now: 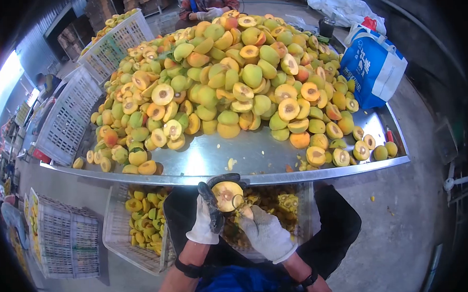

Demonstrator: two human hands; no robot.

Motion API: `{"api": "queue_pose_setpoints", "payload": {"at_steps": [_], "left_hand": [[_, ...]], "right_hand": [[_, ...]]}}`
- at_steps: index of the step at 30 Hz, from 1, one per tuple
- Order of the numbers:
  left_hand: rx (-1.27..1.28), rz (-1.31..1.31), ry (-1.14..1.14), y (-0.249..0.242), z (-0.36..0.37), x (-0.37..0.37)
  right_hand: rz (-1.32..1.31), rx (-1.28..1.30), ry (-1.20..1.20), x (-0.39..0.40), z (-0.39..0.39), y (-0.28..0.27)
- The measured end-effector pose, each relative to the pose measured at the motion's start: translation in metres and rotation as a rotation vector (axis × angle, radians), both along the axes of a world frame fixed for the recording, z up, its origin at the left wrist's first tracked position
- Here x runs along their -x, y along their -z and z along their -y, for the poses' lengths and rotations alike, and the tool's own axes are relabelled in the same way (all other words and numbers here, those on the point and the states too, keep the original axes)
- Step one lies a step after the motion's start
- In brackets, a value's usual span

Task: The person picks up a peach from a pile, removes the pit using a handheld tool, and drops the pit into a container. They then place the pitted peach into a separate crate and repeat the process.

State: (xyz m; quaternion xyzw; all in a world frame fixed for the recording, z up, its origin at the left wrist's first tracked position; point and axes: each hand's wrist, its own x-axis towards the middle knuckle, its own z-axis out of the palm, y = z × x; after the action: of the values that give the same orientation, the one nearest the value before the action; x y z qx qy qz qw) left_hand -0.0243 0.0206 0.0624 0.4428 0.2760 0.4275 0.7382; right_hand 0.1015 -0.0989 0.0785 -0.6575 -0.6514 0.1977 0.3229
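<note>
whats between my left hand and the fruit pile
The table's front rim, then its metal top with a few pale scraps, as the head view shows.

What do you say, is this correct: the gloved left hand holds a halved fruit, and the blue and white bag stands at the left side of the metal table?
The side is wrong: in the head view, the blue and white bag stands at the right side of the metal table. The gloved left hand does hold a halved fruit.
</note>
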Motion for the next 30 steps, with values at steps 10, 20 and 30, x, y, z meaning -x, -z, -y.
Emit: {"api": "queue_pose_setpoints", "payload": {"at_steps": [10,20,30], "left_hand": [[-0.105,-0.067,0.111,0.019,0.005,0.000],[-0.069,-0.179,0.132,0.006,0.008,-0.003],[-0.197,-0.466,0.228,0.002,0.001,0.003]], "right_hand": [[-0.215,0.189,0.144,-0.005,-0.008,-0.009],[-0.249,0.112,0.074,-0.012,-0.007,0.005],[-0.281,0.232,0.046,-0.015,-0.005,0.015]]}}
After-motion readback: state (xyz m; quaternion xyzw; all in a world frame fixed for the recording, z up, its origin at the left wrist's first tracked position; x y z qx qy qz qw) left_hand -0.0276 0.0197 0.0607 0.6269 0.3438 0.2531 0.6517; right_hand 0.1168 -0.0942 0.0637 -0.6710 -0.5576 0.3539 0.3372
